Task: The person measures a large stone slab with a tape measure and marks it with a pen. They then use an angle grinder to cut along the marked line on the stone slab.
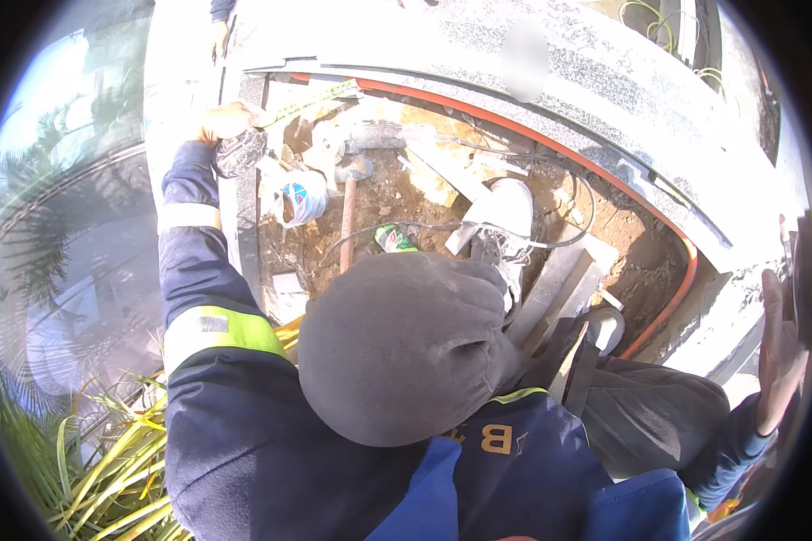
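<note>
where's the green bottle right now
In the head view, the green bottle lies on the dirt in the pit, left of centre, just right of the hammer handle and above the grey hood.

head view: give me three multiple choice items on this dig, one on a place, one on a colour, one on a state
1. Where does the orange pipe run?
A. along the far edge of the dirt pit, under the curved stone slab
B. over the co-worker's shoulder
C. through the yellow-green leaves

2. What colour is the co-worker's hood?
A. red
B. grey
C. white

3. How is the co-worker's hand at the right edge?
A. shut in a fist
B. wrapped round a hammer
C. open, fingers straight, holding nothing

Key:
1 A, the pipe follows the slab's curve beside the soil.
2 B, the hood is plain grey all over.
3 C, the palm shows flat and empty.
</note>
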`<act>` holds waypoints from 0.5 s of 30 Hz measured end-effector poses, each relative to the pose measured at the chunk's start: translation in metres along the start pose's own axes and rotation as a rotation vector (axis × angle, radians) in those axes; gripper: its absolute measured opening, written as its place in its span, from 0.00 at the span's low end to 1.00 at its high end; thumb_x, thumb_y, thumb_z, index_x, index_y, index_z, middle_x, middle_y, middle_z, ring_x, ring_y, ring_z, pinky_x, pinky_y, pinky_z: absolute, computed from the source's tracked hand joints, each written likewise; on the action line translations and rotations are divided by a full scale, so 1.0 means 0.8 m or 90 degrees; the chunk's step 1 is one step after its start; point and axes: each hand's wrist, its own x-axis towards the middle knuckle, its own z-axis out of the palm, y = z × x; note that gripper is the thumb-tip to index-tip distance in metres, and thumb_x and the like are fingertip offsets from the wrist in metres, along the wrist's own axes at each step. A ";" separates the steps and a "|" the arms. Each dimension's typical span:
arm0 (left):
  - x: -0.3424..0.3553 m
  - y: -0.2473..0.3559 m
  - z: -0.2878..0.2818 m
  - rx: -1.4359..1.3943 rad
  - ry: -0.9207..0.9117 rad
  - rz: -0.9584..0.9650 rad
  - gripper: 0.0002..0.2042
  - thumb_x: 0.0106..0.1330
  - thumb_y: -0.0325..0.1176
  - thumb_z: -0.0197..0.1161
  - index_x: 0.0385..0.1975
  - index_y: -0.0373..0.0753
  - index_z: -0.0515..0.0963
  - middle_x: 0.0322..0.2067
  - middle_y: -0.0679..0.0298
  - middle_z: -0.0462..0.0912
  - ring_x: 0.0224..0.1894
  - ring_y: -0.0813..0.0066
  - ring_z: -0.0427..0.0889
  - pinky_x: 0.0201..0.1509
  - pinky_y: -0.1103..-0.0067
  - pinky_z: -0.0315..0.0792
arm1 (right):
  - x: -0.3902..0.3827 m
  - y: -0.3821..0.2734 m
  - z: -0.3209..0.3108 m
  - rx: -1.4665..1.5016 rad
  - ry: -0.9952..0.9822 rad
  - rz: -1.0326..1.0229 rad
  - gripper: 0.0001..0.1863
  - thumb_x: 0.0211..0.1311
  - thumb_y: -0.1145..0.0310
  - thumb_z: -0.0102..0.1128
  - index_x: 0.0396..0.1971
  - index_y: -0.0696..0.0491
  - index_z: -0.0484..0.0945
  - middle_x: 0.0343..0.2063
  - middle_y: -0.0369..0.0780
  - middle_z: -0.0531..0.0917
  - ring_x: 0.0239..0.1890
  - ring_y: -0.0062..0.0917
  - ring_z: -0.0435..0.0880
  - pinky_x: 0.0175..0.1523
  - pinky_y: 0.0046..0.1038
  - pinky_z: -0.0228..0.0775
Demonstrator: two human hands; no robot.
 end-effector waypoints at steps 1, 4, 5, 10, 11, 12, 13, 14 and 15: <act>-0.008 -0.024 0.014 -0.094 0.062 0.061 0.17 0.73 0.47 0.66 0.45 0.38 0.86 0.34 0.62 0.88 0.37 0.76 0.85 0.41 0.75 0.78 | 0.018 -0.011 0.009 -0.033 0.019 -0.022 0.22 0.76 0.67 0.61 0.65 0.58 0.75 0.64 0.45 0.77 0.62 0.30 0.77 0.64 0.33 0.72; -0.029 -0.075 0.071 -0.357 0.228 0.154 0.17 0.74 0.44 0.66 0.52 0.37 0.83 0.40 0.61 0.88 0.42 0.76 0.86 0.49 0.76 0.79 | 0.079 -0.037 0.050 0.044 0.003 -0.041 0.16 0.77 0.72 0.57 0.59 0.61 0.78 0.54 0.43 0.80 0.51 0.26 0.80 0.55 0.27 0.72; -0.025 -0.070 0.085 -0.462 0.260 0.147 0.18 0.74 0.43 0.66 0.54 0.37 0.82 0.43 0.60 0.88 0.44 0.76 0.85 0.51 0.76 0.78 | 0.092 -0.043 0.064 0.034 0.013 -0.082 0.14 0.76 0.73 0.57 0.56 0.62 0.79 0.50 0.42 0.81 0.47 0.26 0.80 0.53 0.27 0.72; 0.043 0.043 0.128 -0.414 0.295 0.016 0.21 0.77 0.44 0.59 0.59 0.33 0.77 0.49 0.61 0.85 0.53 0.77 0.82 0.59 0.76 0.75 | 0.142 -0.135 0.097 0.006 -0.044 -0.202 0.11 0.70 0.78 0.60 0.48 0.64 0.83 0.47 0.44 0.82 0.41 0.29 0.82 0.45 0.30 0.76; 0.058 0.040 0.133 -0.419 0.269 -0.014 0.21 0.77 0.44 0.58 0.59 0.32 0.77 0.50 0.61 0.85 0.54 0.77 0.81 0.59 0.75 0.74 | 0.148 -0.149 0.103 0.000 -0.046 -0.194 0.11 0.69 0.78 0.61 0.48 0.63 0.83 0.47 0.44 0.83 0.41 0.29 0.83 0.43 0.30 0.76; 0.071 0.036 0.135 -0.422 0.243 -0.043 0.22 0.78 0.44 0.57 0.58 0.32 0.77 0.51 0.60 0.84 0.55 0.76 0.80 0.60 0.74 0.74 | 0.154 -0.159 0.109 -0.003 -0.047 -0.186 0.11 0.68 0.78 0.61 0.47 0.63 0.83 0.47 0.44 0.83 0.40 0.29 0.83 0.42 0.29 0.76; 0.083 0.029 0.134 -0.427 0.218 -0.068 0.22 0.78 0.44 0.56 0.58 0.31 0.77 0.52 0.60 0.84 0.55 0.76 0.79 0.60 0.74 0.73 | 0.159 -0.166 0.111 -0.001 -0.047 -0.186 0.11 0.68 0.78 0.62 0.48 0.62 0.84 0.47 0.43 0.83 0.37 0.27 0.83 0.38 0.27 0.76; 0.107 0.001 0.141 -0.456 0.233 -0.018 0.21 0.78 0.44 0.56 0.58 0.31 0.77 0.52 0.59 0.83 0.55 0.75 0.79 0.60 0.74 0.73 | 0.171 -0.156 0.121 -0.041 0.010 -0.321 0.12 0.67 0.77 0.63 0.49 0.61 0.84 0.46 0.43 0.83 0.30 0.22 0.79 0.33 0.24 0.72; 0.136 -0.043 0.163 -0.488 0.249 0.024 0.21 0.78 0.43 0.56 0.58 0.31 0.77 0.52 0.59 0.83 0.54 0.75 0.79 0.60 0.74 0.72 | 0.175 -0.169 0.129 -0.038 -0.011 -0.269 0.12 0.67 0.77 0.64 0.48 0.62 0.84 0.46 0.43 0.84 0.29 0.21 0.78 0.32 0.23 0.71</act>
